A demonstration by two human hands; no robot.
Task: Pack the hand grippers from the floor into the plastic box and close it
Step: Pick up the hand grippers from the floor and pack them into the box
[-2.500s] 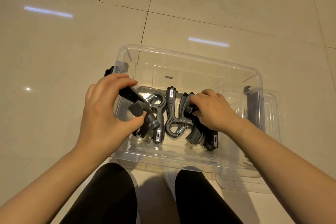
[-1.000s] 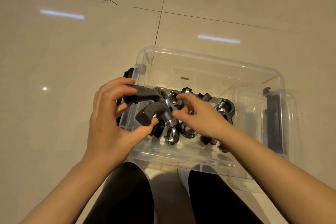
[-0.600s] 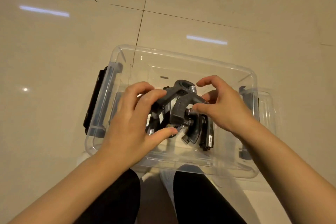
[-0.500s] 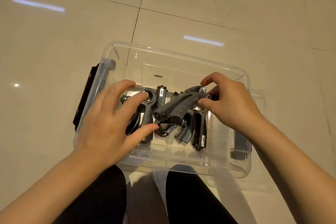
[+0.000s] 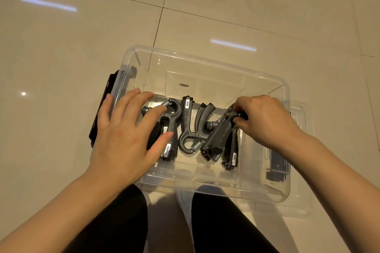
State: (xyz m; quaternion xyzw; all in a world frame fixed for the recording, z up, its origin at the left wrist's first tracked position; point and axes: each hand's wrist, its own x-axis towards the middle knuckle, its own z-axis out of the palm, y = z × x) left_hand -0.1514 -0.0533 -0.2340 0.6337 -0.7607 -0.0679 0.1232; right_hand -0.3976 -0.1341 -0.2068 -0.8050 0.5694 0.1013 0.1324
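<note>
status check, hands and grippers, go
Left hand open over the hand grippers in the plastic box. Right hand pinching top gripper. Box open, lid under it.

Right hand (image 5: 265, 121) grips a hand gripper (image 5: 218, 137) inside the plastic box (image 5: 205, 61); left hand (image 5: 125, 135) spread.

Plastic box (image 5: 205, 63) sits on tiled floor (image 5: 61, 47), directly ahead of the person's knees. Hand grippers (image 5: 186, 127) lie side by side in its near half. Left hand (image 5: 125, 135) over the left ones; right hand (image 5: 265, 121) on the rightmost gripper (image 5: 218, 137). Lid (image 5: 302, 170) lies under the box's right end.
</note>
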